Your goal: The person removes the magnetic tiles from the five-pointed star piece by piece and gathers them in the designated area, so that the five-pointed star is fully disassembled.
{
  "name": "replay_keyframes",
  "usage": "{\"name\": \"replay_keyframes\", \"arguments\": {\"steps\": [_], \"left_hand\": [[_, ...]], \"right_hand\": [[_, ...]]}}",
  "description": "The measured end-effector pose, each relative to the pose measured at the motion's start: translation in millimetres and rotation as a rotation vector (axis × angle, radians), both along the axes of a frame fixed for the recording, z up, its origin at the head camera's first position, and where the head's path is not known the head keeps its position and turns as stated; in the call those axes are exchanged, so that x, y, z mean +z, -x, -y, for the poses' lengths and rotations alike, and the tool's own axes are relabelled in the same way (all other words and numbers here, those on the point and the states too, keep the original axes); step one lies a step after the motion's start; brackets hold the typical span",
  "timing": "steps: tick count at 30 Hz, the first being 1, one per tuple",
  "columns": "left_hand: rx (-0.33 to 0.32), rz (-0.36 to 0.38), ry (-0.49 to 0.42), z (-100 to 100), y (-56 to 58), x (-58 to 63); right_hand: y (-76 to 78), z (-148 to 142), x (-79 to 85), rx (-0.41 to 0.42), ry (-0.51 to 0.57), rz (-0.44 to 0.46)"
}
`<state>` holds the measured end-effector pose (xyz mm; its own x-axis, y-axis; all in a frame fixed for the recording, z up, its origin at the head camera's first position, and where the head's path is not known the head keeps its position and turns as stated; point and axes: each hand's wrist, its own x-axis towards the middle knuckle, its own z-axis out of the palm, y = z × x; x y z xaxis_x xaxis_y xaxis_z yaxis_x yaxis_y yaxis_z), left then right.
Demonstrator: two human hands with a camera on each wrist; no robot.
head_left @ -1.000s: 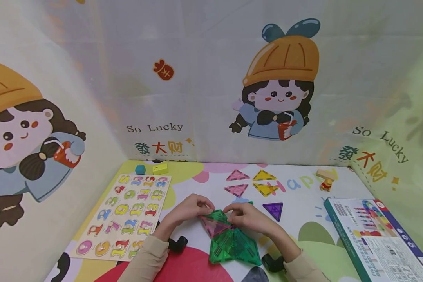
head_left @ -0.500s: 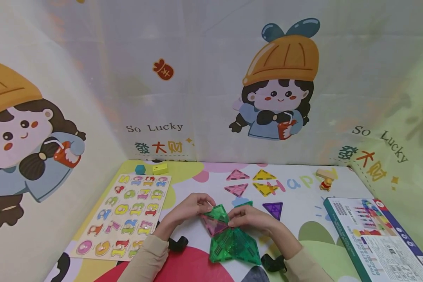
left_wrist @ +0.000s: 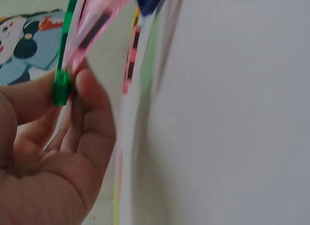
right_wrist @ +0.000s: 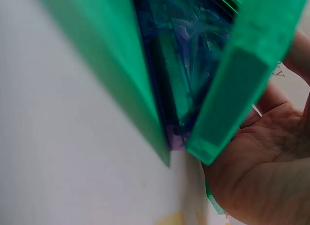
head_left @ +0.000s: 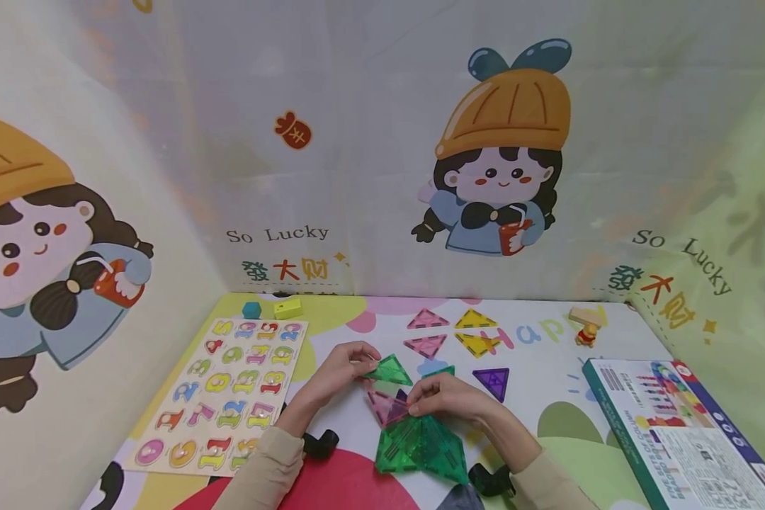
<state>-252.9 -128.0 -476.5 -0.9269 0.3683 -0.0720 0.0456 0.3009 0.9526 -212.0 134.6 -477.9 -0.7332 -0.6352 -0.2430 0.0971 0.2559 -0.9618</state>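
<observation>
My left hand (head_left: 347,368) pinches a translucent green triangular magnetic tile (head_left: 392,370) by its left corner; the left wrist view shows thumb and fingers on the green tile's edge (left_wrist: 61,87). Just below it leans a pink triangular tile (head_left: 385,407), part of a small structure with green tiles (head_left: 421,446) at the front. My right hand (head_left: 449,397) has its fingers bent, with thumb and index at the pink tile's right corner, holding the structure there. In the right wrist view a blue-purple tile (right_wrist: 193,41) stands between green ones, the palm beside them.
Behind lie pink tiles (head_left: 426,346), yellow tiles (head_left: 476,319) and a purple triangle (head_left: 492,383). Another green tile (head_left: 445,371) shows behind the right hand. A number puzzle board (head_left: 229,397) lies left, a boxed set (head_left: 682,432) right. A small bear figure (head_left: 586,335) stands far right.
My left hand has moved the green triangle up and away from the pink tile, and a gap shows between them. The right hand has shifted slightly down to the pink tile's corner.
</observation>
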Motion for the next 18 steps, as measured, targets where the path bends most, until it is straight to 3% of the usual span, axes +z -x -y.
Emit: {"name": "replay_keyframes", "arguments": {"steps": [5, 7, 14, 18], "left_hand": [[0.235, -0.02, -0.062, 6, 19.6, -0.9], [0.298, -0.007, -0.084, 8, 30.5, -1.7], [0.342, 0.082, -0.124, 6, 67.7, -3.2], [0.392, 0.105, -0.094, 2, 81.7, -4.0]], "right_hand": [[-1.3, 0, 2.6, -0.008, -0.019, -0.015], [-1.5, 1, 3.3, -0.009, -0.021, -0.019], [-2.3, 1, 2.4, -0.006, -0.019, -0.01], [-1.8, 2, 2.0, -0.016, -0.02, -0.006]]}}
